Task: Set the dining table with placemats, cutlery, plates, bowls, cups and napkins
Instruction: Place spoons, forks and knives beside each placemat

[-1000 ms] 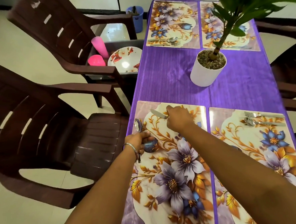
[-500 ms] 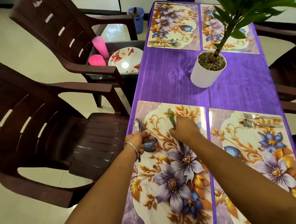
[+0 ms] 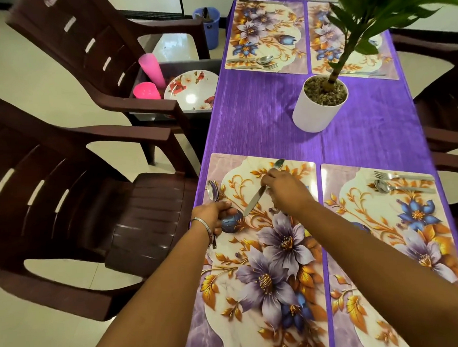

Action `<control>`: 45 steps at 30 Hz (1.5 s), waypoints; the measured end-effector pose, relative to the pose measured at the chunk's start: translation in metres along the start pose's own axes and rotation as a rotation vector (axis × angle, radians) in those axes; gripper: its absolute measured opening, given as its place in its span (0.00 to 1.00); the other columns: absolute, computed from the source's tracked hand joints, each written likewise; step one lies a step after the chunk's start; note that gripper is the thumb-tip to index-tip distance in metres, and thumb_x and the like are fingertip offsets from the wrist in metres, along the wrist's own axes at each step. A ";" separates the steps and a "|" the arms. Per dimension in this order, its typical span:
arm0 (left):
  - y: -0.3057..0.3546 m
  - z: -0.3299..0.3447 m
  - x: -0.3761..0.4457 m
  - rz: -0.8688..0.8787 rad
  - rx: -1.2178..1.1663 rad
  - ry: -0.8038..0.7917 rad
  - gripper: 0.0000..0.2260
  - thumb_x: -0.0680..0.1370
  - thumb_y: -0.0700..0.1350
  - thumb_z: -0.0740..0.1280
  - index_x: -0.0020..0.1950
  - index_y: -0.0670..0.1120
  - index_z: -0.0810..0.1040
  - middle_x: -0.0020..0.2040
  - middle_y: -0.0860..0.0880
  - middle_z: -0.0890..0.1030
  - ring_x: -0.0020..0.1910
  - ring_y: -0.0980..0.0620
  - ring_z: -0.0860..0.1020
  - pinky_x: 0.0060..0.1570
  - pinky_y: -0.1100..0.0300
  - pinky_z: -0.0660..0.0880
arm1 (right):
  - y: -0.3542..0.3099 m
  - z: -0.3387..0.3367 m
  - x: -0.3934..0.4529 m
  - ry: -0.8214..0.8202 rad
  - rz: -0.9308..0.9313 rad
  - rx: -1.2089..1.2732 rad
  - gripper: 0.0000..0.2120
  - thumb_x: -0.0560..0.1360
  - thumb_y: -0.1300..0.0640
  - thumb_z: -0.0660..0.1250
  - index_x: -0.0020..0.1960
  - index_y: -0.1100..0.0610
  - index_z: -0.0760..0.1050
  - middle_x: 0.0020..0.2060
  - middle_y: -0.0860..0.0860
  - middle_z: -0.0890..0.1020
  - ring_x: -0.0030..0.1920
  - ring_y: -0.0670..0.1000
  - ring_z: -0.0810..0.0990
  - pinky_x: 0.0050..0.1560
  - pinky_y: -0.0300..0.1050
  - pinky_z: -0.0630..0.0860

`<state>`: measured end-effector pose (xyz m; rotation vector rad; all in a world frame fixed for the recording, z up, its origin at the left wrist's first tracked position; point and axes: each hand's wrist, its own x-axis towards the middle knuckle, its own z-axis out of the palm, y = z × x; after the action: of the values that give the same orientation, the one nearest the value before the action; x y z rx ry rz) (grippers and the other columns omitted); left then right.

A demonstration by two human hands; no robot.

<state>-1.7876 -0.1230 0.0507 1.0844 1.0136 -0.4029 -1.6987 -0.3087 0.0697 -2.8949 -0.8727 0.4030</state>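
My right hand (image 3: pixel 285 190) grips a table knife (image 3: pixel 255 198) slanted over the top of the near-left floral placemat (image 3: pixel 264 264), blade tip toward the far right. My left hand (image 3: pixel 214 214) holds a spoon (image 3: pixel 212 191) upright at that mat's left edge, bowl pointing away from me. The near-right placemat (image 3: pixel 390 244) carries a fork (image 3: pixel 398 176) and a spoon (image 3: pixel 401 188) at its top. The two far placemats (image 3: pixel 265 33) also bear cutlery (image 3: pixel 256 61).
A white pot with a green plant (image 3: pixel 319 102) stands mid-table on the purple cloth (image 3: pixel 259 113). Left of the table, a dark crate (image 3: pixel 180 67) on a brown chair holds pink cups (image 3: pixel 151 71) and floral plates (image 3: pixel 191 91). Brown chairs (image 3: pixel 65 203) flank both sides.
My right hand has turned the knife from pointing left to slanting along the mat's top, blade tip now toward the far right. The left hand with the spoon has stayed put.
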 end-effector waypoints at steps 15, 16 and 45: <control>0.000 0.001 -0.001 -0.005 0.015 0.002 0.05 0.77 0.39 0.66 0.41 0.42 0.78 0.33 0.46 0.82 0.13 0.58 0.63 0.17 0.72 0.55 | 0.016 -0.011 0.025 -0.013 -0.177 -0.206 0.15 0.82 0.54 0.56 0.67 0.56 0.67 0.65 0.54 0.71 0.63 0.55 0.68 0.61 0.49 0.67; 0.000 0.000 -0.001 -0.006 0.014 0.004 0.05 0.77 0.39 0.66 0.41 0.42 0.78 0.33 0.46 0.82 0.13 0.58 0.63 0.16 0.71 0.55 | 0.017 -0.011 0.025 -0.016 -0.179 -0.217 0.15 0.82 0.55 0.56 0.67 0.56 0.66 0.64 0.54 0.71 0.63 0.55 0.69 0.61 0.49 0.67; 0.001 0.000 0.001 0.003 0.008 0.032 0.03 0.75 0.39 0.68 0.42 0.41 0.79 0.34 0.45 0.83 0.13 0.58 0.61 0.17 0.71 0.55 | 0.008 0.002 0.040 0.110 0.226 0.000 0.22 0.78 0.59 0.63 0.70 0.56 0.63 0.66 0.59 0.68 0.66 0.59 0.67 0.64 0.49 0.71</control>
<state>-1.7868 -0.1228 0.0506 1.1024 1.0390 -0.3885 -1.6631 -0.2934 0.0580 -2.9920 -0.5325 0.2567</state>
